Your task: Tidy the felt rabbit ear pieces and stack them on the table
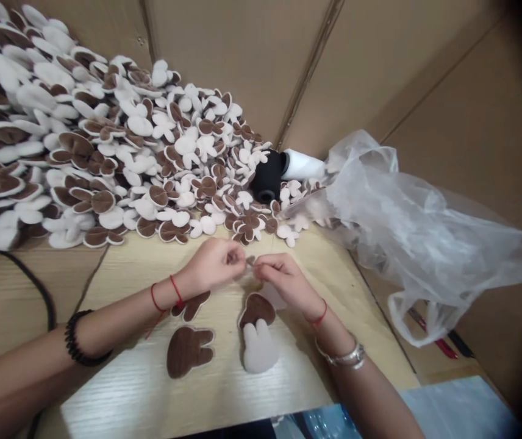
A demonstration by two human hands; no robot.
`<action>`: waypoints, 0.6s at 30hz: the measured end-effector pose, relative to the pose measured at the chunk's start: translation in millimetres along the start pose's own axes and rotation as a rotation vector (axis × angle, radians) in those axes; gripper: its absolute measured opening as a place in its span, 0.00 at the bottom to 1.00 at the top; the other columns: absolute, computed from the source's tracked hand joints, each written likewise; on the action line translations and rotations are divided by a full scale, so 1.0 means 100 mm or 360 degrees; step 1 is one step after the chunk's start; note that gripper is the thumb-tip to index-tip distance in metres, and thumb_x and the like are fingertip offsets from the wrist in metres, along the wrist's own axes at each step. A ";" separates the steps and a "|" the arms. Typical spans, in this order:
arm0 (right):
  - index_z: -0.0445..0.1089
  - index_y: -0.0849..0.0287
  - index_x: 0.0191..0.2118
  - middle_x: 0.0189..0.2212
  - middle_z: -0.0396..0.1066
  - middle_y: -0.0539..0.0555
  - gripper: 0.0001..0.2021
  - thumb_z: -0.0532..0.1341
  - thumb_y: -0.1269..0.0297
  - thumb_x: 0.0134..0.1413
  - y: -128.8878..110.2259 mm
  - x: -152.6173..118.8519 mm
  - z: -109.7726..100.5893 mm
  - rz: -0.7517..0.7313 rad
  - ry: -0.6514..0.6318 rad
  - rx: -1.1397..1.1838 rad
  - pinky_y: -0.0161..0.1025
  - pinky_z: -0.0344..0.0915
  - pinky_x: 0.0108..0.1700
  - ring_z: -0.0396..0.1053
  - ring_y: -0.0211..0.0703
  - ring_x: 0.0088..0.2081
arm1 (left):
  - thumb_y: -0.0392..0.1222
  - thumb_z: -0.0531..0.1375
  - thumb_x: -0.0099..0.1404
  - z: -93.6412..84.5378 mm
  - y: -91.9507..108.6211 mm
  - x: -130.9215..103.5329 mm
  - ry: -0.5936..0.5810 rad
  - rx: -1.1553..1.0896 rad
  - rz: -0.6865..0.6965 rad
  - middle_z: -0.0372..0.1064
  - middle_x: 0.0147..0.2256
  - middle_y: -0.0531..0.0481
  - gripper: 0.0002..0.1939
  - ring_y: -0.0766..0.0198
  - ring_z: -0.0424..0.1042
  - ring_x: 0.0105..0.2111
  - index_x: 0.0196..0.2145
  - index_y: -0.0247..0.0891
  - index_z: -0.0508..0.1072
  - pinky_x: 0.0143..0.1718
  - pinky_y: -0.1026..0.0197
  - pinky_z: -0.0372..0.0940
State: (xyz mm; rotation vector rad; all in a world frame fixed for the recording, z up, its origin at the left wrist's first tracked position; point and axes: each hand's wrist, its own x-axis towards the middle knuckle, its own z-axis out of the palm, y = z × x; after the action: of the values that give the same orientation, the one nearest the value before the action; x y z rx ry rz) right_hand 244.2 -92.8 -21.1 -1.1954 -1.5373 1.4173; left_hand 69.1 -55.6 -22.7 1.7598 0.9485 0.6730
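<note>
My left hand (pixel 219 263) and my right hand (pixel 286 281) meet above the table, fingertips pinched close together. Between them shows a tiny greyish-brown bit, too small and blurred to name. Below, on the table, lie flat plush rabbit-head pieces: a brown one (pixel 186 352) at the left and a white one (pixel 260 349) at the right, its ears overlapping another brown piece (pixel 257 311). My right hand partly covers a further white piece (pixel 274 296). Under my left wrist, another brown piece (pixel 197 306) is partly hidden.
A large heap of white and brown rabbit-shaped pieces (pixel 142 128) fills the back left. Beside it are a black thread cone (pixel 268 177) and a white thread cone (pixel 304 164). A clear plastic bag (pixel 407 213) lies at the right, near red-handled tool parts (pixel 444 347). A black cable (pixel 36 283) runs at the left.
</note>
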 end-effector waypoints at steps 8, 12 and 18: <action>0.61 0.60 0.15 0.15 0.56 0.46 0.09 0.54 0.68 0.42 0.02 0.02 0.02 0.0004 0.0091 0.0090 0.33 0.48 0.24 0.50 0.32 0.20 | 0.39 0.60 0.52 0.01 0.05 -0.04 -0.0282 -0.0099 0.0027 0.69 0.20 0.52 0.05 0.69 0.64 0.20 0.23 0.35 0.72 0.22 0.67 0.60; 0.62 0.60 0.16 0.14 0.55 0.45 0.09 0.54 0.68 0.43 0.00 -0.02 0.07 0.0023 -0.0043 0.0040 0.33 0.50 0.25 0.51 0.33 0.21 | 0.40 0.59 0.54 0.00 0.07 -0.03 0.0137 -0.0157 0.0061 0.69 0.21 0.52 0.06 0.68 0.65 0.21 0.26 0.35 0.72 0.24 0.67 0.60; 0.59 0.60 0.15 0.15 0.54 0.46 0.10 0.54 0.68 0.44 0.00 0.01 0.00 -0.0034 0.0073 0.0012 0.32 0.51 0.26 0.52 0.33 0.22 | 0.36 0.60 0.53 -0.02 0.08 -0.05 -0.0207 0.0197 0.0218 0.67 0.20 0.53 0.04 0.70 0.63 0.20 0.23 0.35 0.73 0.22 0.68 0.55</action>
State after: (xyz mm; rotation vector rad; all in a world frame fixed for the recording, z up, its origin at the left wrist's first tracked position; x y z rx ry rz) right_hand 243.6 -91.9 -21.2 -1.1950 -1.5080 1.3716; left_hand 67.0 -60.1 -14.4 1.9667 0.8008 0.5885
